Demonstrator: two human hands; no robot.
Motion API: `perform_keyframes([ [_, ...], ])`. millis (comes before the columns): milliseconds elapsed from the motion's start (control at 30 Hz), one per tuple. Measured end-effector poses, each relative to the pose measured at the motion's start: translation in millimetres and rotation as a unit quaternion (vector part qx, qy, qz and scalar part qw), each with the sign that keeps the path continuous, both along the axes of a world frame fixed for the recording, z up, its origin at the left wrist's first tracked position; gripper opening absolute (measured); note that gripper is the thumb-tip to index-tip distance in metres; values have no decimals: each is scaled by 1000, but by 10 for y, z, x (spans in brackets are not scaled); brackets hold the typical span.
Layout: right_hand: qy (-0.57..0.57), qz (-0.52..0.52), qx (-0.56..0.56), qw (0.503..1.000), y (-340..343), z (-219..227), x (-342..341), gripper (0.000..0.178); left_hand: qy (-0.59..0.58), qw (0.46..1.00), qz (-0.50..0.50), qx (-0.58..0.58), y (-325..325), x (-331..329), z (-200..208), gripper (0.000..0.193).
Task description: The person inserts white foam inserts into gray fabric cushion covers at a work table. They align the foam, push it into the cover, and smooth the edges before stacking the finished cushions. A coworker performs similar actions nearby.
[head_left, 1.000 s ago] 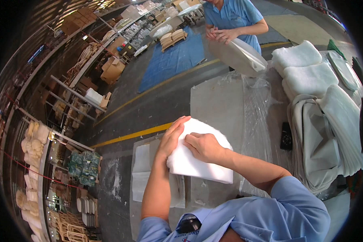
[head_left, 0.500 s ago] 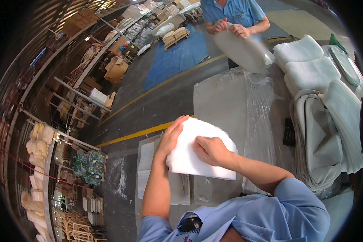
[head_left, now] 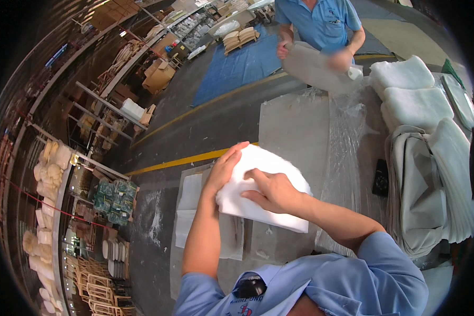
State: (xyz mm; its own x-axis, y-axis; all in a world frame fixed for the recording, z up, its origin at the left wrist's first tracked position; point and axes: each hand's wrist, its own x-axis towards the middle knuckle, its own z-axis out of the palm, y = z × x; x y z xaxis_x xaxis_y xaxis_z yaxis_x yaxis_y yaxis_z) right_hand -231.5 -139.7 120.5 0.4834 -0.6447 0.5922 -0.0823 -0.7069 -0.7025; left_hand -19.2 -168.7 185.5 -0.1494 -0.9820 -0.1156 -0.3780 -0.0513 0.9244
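A thick white cushion pad (head_left: pixel 279 181), with a rounded far side and a soft fibrous surface, is in front of me. My left hand (head_left: pixel 225 167) holds its left edge, fingers stretched along the side and the thumb hidden. Over the pad's top is my right hand (head_left: pixel 273 192), with thumb and index finger apart and the other fingers curled; nothing shows between them. The thumb appears to touch the white surface. Below and left of the pad, pale sheets (head_left: pixel 189 205) lie on the work table (head_left: pixel 295 126).
Across the table a co-worker (head_left: pixel 321 23) in a blue shirt handles a grey cover (head_left: pixel 308 63). At right are white pads (head_left: pixel 418 105), stacked grey covers (head_left: pixel 418 189) and a black remote-like object (head_left: pixel 380 178). Clear plastic film (head_left: pixel 342 137) lies on the table. Loaded shelves (head_left: pixel 63 174) stand left.
My right hand has opened from a closed pinch, thumb and index finger now apart. My left hand stays on the pad's edge. The co-worker's hands have moved apart on the grey cover.
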Motion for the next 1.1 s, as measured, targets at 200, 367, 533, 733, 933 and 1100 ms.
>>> perform_keyframes([
  [200, 4, -8, -101, 995, -125, -28, 155, 24, -4, 995, 62, -81, -72, -192, -18, 57],
  [367, -11, 6, -99, 995, -132, -108, 179, 21, 341, 929, 142, -1, 315, 51, -220, 80],
  [533, -12, 2, -106, 994, -196, -124, 151, 18, 319, 934, 70, -143, 1015, -177, -369, 89],
  [733, 3, 3, -60, 998, -171, -635, -66, 15, -19, 953, 115, -280, 1166, -330, -383, 77],
  [933, -53, 20, 21, 998, -54, -215, -111, 25, -102, 945, 100, -293, 1201, -361, -342, 69],
  [1100, -46, 26, -89, 995, -60, 76, -100, 21, -135, 940, 56, -308, 1109, -579, -218, 71],
])
